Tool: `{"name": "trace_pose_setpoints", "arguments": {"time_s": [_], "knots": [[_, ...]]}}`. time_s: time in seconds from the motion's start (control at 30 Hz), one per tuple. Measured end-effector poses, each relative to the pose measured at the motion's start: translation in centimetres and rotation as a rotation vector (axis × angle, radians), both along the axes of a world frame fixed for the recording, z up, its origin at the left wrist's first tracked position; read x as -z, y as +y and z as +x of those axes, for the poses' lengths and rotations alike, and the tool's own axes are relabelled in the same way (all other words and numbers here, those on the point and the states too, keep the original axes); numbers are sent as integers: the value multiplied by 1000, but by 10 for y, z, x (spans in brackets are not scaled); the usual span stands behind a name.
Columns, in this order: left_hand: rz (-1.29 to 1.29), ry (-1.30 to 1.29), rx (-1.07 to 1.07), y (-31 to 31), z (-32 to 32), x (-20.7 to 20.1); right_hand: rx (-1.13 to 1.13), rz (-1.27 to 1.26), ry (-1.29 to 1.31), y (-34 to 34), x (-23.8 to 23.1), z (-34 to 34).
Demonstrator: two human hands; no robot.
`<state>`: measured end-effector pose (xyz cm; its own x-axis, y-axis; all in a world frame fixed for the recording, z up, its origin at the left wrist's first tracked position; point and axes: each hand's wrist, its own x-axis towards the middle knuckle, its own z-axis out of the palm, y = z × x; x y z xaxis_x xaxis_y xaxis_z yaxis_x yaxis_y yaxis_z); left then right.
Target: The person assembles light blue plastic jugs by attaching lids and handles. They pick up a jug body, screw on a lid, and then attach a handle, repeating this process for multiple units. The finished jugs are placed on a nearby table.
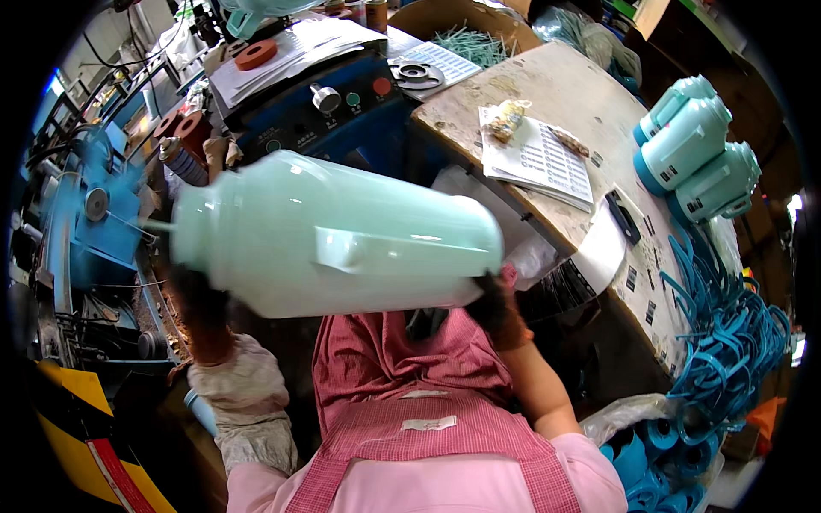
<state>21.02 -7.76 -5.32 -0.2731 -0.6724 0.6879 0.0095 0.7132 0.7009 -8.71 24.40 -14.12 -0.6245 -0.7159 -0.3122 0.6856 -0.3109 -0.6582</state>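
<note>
A large pale mint-green thermos flask shell (359, 231) lies nearly level across the middle of the view, its narrower neck toward the left and its wide base toward the right. A raised handle mount shows on its side. My left hand (201, 299), in a dark glove, supports the neck end from below; its fingers are mostly hidden behind the shell. At the base end, my right hand (494, 306), also dark-gloved, grips the lower rim. Left of the neck, a thin rod on the blue machine (98, 205) points toward the shell.
Papers (539, 158) and a black cutter-like tool (623, 215) lie on the worn table (547, 85). Several mint-green flasks (688, 141) stand at its far right, above blue plastic straps (727, 333) and a bag of blue parts (658, 462). A control panel (333, 107) stands ahead.
</note>
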Motion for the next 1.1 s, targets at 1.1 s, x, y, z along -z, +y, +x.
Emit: {"name": "trace_pose_setpoints", "arguments": {"time_s": [1.1], "knots": [[-659, -272, 288, 46, -233, -185, 217, 2203, 1514, 132, -15, -410]]}}
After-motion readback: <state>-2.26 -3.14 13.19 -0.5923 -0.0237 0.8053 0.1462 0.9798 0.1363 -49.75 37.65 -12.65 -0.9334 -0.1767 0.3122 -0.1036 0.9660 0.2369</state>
